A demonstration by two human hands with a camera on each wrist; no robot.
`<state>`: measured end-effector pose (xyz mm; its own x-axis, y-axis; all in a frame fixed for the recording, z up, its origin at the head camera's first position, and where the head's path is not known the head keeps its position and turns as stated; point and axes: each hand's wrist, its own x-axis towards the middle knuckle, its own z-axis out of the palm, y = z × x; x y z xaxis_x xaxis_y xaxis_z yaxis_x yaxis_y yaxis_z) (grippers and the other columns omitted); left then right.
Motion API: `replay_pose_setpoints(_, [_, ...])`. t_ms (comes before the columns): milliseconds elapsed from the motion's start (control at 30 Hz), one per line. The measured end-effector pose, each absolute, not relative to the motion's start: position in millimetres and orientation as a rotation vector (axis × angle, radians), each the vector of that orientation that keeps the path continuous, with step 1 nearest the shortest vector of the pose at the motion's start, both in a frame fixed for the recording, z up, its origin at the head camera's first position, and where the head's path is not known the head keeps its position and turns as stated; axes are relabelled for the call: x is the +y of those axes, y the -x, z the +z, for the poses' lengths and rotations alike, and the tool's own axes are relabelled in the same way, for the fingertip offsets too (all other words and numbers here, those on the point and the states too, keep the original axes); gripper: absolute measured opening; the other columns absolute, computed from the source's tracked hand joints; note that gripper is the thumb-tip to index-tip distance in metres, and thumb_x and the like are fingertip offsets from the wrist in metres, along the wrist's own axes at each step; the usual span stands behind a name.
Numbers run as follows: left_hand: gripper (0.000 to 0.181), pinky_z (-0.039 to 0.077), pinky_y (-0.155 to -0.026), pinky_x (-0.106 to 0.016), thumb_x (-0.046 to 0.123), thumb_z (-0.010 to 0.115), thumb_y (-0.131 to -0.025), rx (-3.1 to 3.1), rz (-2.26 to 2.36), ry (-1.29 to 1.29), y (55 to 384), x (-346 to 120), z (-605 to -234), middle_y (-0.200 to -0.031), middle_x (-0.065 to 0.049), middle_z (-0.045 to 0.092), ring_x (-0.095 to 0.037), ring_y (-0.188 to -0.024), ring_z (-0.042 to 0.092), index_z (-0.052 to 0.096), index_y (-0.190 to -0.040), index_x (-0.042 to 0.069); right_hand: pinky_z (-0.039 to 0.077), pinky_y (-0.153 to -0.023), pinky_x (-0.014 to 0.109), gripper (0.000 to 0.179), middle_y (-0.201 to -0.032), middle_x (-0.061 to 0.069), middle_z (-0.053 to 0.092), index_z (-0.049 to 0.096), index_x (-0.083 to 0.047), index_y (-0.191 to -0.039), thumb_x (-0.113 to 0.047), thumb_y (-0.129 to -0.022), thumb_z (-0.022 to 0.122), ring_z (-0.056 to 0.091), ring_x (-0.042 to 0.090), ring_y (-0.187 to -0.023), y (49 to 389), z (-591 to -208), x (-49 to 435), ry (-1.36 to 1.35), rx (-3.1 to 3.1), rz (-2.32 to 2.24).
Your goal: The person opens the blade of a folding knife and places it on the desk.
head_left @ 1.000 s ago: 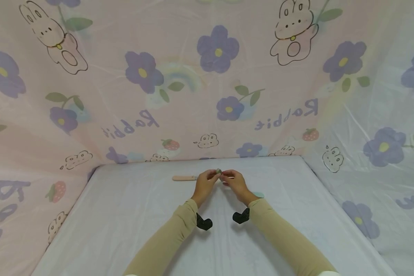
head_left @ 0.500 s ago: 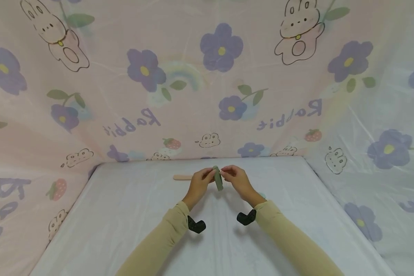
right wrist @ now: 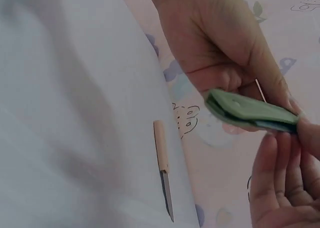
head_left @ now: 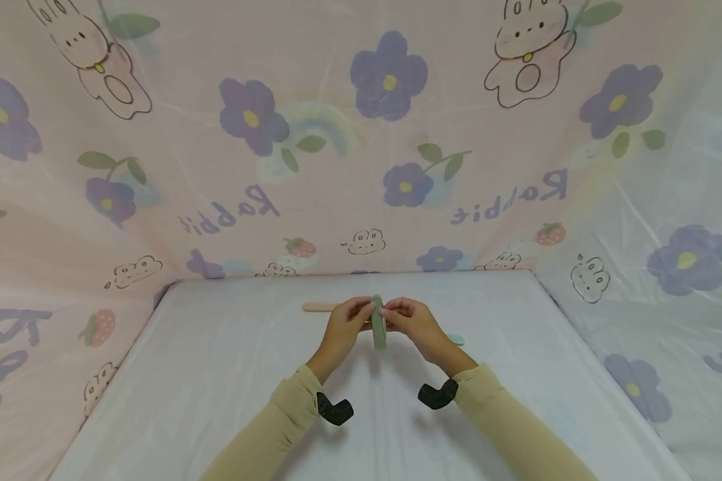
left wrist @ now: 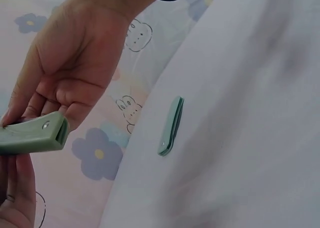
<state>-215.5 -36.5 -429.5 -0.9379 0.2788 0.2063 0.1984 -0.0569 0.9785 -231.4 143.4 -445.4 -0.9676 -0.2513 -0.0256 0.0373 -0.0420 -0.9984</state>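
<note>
Between both hands is a green folding knife (head_left: 378, 324), held above the table and pointing lengthwise toward me in the head view. My left hand (head_left: 345, 327) pinches it from the left with thumb and fingers. From the other side my right hand (head_left: 418, 327) grips it, thumb against the handle. A slot and a rivet show at the near end of the green folding knife (left wrist: 37, 135) in the left wrist view. Its slotted edge also appears in the right wrist view. Whether its blade is out is unclear, since fingers hide the far end.
A peach-handled folding knife (right wrist: 160, 145) lies unfolded on the white table (head_left: 247, 387), beyond my left hand. Near my right wrist lies a folded mint knife (left wrist: 171, 125). Patterned fabric (head_left: 337, 167) rises behind and at the sides.
The green folding knife has turned from end-on to showing its length toward me. Both wrists have drawn slightly apart and nearer; the knives on the table stay put.
</note>
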Motion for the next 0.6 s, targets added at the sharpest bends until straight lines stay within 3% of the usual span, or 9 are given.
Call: replay_pose_setpoints(600, [0.031, 0.053, -0.081, -0.032, 0.015, 0.054, -0.096, 2.024, 2.186, -0.44, 197, -44, -432, -0.108, -0.014, 0.062, -0.021, -0.095, 0.063, 0.055, -0.121, -0.003, 0.054, -0.077, 0.038, 0.033, -0.084, 0.012, 0.065, 0.058, 0.006, -0.097, -0.02, -0.083, 0.071, 0.065, 0.02, -0.075, 216, -454, 138, 0.191, 1.858, -2.144])
